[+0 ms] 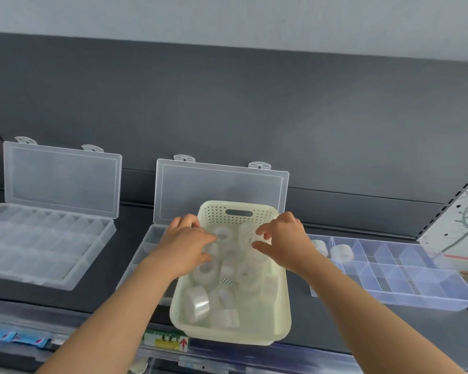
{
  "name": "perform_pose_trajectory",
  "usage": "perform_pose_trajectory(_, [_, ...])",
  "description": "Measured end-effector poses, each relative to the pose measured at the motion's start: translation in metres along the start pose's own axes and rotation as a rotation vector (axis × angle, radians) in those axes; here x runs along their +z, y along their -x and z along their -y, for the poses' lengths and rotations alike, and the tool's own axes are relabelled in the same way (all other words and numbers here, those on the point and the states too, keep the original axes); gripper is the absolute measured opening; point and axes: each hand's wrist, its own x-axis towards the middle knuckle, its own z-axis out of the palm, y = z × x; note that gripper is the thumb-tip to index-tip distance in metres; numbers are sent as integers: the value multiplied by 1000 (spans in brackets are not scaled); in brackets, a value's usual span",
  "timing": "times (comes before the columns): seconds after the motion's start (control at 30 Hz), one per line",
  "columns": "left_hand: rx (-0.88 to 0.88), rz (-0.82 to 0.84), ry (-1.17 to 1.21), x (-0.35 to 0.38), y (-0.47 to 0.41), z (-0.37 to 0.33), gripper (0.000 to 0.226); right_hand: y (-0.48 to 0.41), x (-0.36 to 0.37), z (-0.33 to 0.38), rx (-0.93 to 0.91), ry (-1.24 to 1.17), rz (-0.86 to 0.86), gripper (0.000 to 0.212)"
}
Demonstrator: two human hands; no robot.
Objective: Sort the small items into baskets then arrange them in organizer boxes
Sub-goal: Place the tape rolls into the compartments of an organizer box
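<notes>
Cream basket (pixel 281 329) at 6 o'clock holds most rolls (pixel 199 303), two lie in the box (pixel 422 282) at 3 o'clock, so arranging is hardly started; left hand (pixel 185 247) and right hand (pixel 284 238), fingers loose, grip nothing

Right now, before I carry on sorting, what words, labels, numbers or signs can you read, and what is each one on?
Yellow-green label on the shelf edge below the basket: dark characters, too blurred to read.
Red up arrow at that label's right end: a sign, no words.
Blue tags on the shelf edge, left: red marks, illegible.
Patterned box, far right: drawings only, no words.
No other text is visible.
</notes>
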Motion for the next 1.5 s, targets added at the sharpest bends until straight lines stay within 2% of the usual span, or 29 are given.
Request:
perform_pose_trajectory(0.1, [-15,31,62,4,-6,3,42,3,0,-3,20,-55,15,35])
perform_pose_trajectory(0.27, [-18,-5,358,0,-11,12,40,6,-1,-6,88,-327,-39,29])
perform_pose_trajectory(0.43, [11,-94,546,-12,-16,8,33,11,-10,-11,166,-450,-165,23])
perform_pose_trajectory(0.63, [80,-293,668,-19,-38,-43,26,32,-41,-44,334,-696,-308,14])
perform_pose_trajectory(0.8, [83,-203,899,-11,-66,-117,28,61,-59,-113,449,-737,-332,11])
perform_pose_trajectory(1.03, [203,-33,845,23,-122,-225,28,95,-70,-232,540,-573,-271,14])
perform_pose_trajectory(1.17, [264,19,750,44,-149,-277,26,99,-71,-283,519,-345,-183,23])
perform_pose_trajectory(1.4, [255,58,486,83,-172,-312,30,89,-51,-315,374,-207,64,28])
perform_pose_trajectory(1.5, [223,54,449,93,-175,-311,28,86,-42,-318,306,-157,127,29])
